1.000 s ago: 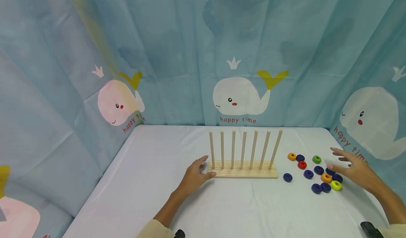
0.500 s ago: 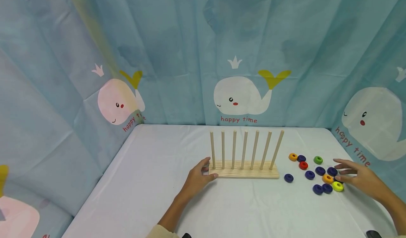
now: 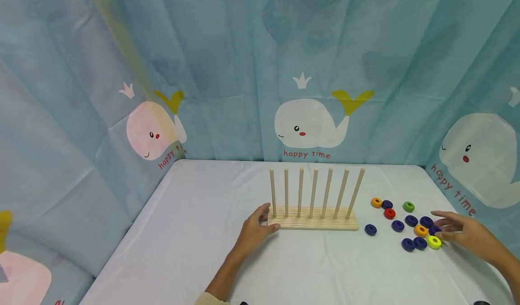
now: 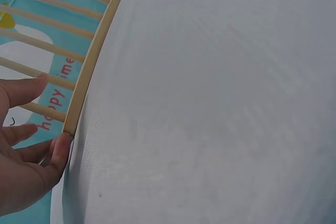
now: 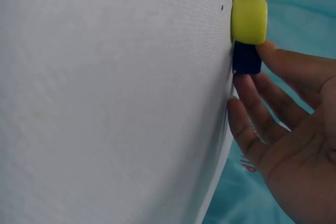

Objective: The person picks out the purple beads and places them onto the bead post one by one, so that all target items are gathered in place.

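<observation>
A wooden stand with several upright pegs [image 3: 321, 224] sits mid-table, its pegs bare. My left hand [image 3: 253, 230] holds the left end of its base, thumb at the front corner and fingers behind. The left wrist view shows fingertips [image 4: 62, 145] against the base's end. My right hand [image 3: 473, 237] reaches in from the right of a group of small rings, fingers spread and slightly bent. Its thumb and fingertips are at a dark blue ring [image 5: 247, 59], partly hidden by the hand in the head view. A yellow ring [image 3: 434, 242] lies just in front of it.
Several other dark blue rings [image 3: 408, 244] lie scattered on the white table [image 3: 325, 269]. Among them are an orange ring [image 3: 420, 231], a red ring [image 3: 389, 213] and a green ring [image 3: 408, 206]. A blue whale-print curtain [image 3: 227, 93] encloses the back and sides.
My right hand has come down from above the rings to the dark blue ring beside the yellow one. The left hand stays at the stand's end.
</observation>
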Motion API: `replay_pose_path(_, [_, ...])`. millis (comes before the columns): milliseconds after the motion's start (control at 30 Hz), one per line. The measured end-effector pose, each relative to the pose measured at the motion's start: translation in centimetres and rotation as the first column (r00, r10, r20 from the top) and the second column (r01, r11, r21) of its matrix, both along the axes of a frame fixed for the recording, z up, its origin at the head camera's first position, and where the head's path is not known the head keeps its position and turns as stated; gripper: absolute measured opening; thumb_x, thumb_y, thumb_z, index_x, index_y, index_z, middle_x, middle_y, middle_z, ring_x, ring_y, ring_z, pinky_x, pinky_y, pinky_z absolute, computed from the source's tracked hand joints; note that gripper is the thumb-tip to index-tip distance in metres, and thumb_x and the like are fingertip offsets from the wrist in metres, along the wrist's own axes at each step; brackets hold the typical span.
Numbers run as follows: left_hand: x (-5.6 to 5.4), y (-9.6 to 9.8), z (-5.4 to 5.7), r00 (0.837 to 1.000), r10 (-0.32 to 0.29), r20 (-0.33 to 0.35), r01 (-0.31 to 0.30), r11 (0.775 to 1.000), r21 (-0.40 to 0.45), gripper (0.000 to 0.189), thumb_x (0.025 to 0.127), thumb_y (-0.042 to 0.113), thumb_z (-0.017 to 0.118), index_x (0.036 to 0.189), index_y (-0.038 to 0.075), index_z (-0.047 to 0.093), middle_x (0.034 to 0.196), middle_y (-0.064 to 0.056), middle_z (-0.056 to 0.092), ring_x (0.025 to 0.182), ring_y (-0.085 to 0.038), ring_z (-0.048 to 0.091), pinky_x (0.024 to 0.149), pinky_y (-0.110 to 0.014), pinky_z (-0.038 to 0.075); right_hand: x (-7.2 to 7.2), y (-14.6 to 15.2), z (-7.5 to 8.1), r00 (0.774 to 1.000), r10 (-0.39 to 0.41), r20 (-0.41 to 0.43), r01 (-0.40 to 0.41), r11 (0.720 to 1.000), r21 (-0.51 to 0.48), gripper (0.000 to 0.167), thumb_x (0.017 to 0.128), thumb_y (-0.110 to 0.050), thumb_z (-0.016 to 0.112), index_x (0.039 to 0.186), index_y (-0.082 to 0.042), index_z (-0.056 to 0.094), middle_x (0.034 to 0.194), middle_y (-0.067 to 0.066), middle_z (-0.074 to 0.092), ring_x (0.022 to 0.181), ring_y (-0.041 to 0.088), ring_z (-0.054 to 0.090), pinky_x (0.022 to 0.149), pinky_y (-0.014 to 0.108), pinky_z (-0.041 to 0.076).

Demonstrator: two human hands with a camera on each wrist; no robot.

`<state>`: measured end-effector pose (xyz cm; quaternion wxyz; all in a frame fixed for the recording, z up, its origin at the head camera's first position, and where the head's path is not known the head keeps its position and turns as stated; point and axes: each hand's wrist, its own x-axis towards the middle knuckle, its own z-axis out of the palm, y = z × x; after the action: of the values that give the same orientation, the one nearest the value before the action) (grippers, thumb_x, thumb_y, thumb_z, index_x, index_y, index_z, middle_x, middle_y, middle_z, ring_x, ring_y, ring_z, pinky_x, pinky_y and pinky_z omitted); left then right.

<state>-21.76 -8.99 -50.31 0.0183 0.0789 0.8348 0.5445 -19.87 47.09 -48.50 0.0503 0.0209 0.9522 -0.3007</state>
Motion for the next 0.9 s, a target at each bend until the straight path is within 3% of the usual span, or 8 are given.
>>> replay_pose_path(400, [0.1,0.2,-0.3,1.000,0.017,-0.015,-0.017,0.999,0.029,0.072,0.083,0.029,0.077,0.145,0.014,0.044,0.133,-0.009,0.055,0.120,-0.026,0.051,0.095,-0.045,0.047,0.4,0.2,0.2,0.999,0.001,0.036,-0.001,1.000,-0.022,0.066,0.084,-0.012,0.072,0.133,0.018,0.041,0.109,0.035,0.060,0.091,0.048,0.062,0.067,0.044,0.060])
replay_pose_path(600, [0.1,0.2,-0.3,1.000,0.016,-0.011,-0.015,0.999,0.049,0.072,0.084,0.029,0.077,0.146,0.014,0.044,0.140,-0.009,0.051,0.121,-0.027,0.049,0.094,-0.046,0.048,0.7,0.1,0.5,0.998,-0.050,-0.050,0.051,0.999,0.018,0.063,0.083,-0.012,0.074,0.132,0.016,0.045,0.115,0.040,0.054,0.084,0.043,0.063,0.060,0.040,0.058])
replay_pose_path(800, [-0.2,0.3,-0.5,1.000,0.019,-0.011,-0.019,0.998,0.067,0.070,0.086,0.025,0.075,0.146,0.013,0.042,0.140,-0.014,0.048,0.121,-0.030,0.051,0.092,-0.044,0.052,1.3,-0.6,1.3,0.986,-0.042,-0.160,0.050,0.998,0.044,0.057,0.084,-0.015,0.074,0.128,0.014,0.051,0.120,0.041,0.052,0.087,0.049,0.061,0.060,0.048,0.058])
replay_pose_path(900, [-0.2,0.4,-0.5,1.000,0.023,0.002,-0.023,0.997,0.079,0.069,0.086,0.023,0.074,0.146,0.013,0.042,0.141,-0.015,0.047,0.122,-0.031,0.051,0.090,-0.042,0.053,1.4,-1.0,1.9,0.983,-0.042,-0.177,0.050,0.998,0.042,0.055,0.087,-0.018,0.073,0.128,0.013,0.052,0.122,0.040,0.052,0.088,0.048,0.060,0.061,0.050,0.059])
